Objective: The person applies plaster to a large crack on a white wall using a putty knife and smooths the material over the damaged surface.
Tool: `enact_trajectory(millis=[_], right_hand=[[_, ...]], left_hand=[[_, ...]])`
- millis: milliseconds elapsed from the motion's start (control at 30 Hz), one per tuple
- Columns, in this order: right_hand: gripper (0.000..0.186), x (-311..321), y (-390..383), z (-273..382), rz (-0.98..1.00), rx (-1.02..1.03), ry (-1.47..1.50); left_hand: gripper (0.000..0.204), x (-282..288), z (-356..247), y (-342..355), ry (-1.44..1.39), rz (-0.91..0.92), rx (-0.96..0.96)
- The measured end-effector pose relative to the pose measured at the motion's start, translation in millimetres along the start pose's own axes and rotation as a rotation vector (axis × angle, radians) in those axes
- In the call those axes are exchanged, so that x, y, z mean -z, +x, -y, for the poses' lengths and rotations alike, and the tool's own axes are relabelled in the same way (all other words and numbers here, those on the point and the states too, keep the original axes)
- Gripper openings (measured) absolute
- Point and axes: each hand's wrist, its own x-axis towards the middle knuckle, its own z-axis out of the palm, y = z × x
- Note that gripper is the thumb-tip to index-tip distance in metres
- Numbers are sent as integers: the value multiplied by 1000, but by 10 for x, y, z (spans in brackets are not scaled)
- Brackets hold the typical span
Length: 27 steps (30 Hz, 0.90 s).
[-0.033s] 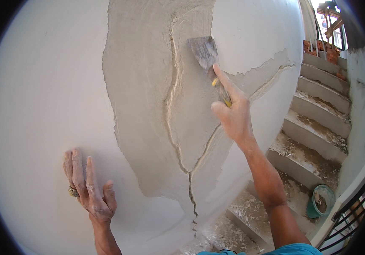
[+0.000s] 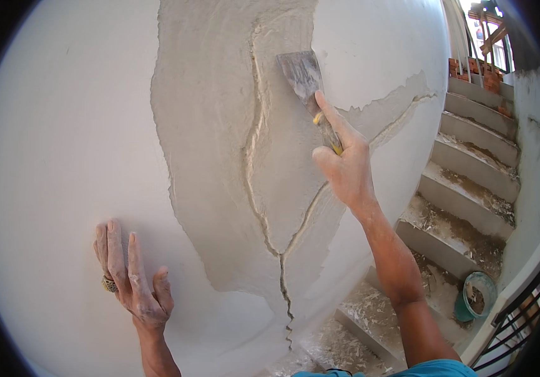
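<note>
**Putty knife on the cracked wall**

My right hand [image 2: 345, 169] is closed around the yellow handle of a putty knife [image 2: 304, 78], forefinger stretched along it, the steel blade pressed flat to the grey plaster patch [image 2: 213, 157] just right of a long crack [image 2: 254, 163]. My left hand [image 2: 133, 276] lies open, fingers spread, against the smooth white wall [image 2: 62, 138] lower left, holding nothing. To the right, debris-strewn concrete stairs [image 2: 471, 182] climb away; a green bucket [image 2: 476, 295] sits on a near step beside a dark railing [image 2: 527, 301].
</note>
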Motion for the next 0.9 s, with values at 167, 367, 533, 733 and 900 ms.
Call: enact_trajectory(millis=[167,367,533,733,900], right_hand=[[85,-46,-32,-66,-26,46,-24],[83,-28,136,39,-48,36,-21],[82,-49,151,18,-72,63,-2],[82,-10,221,97,-45,-42,-8],[82,7,389,171,-67,-28,20]], left_hand=[[53,21,1,-5,23,21,-4],[55,15,12,-20,-6,10,8],[54,11,3,-23,-26,7,24],[54,13,22,-57,-28,19,19],[54,29,20,-49,-37,13,21]])
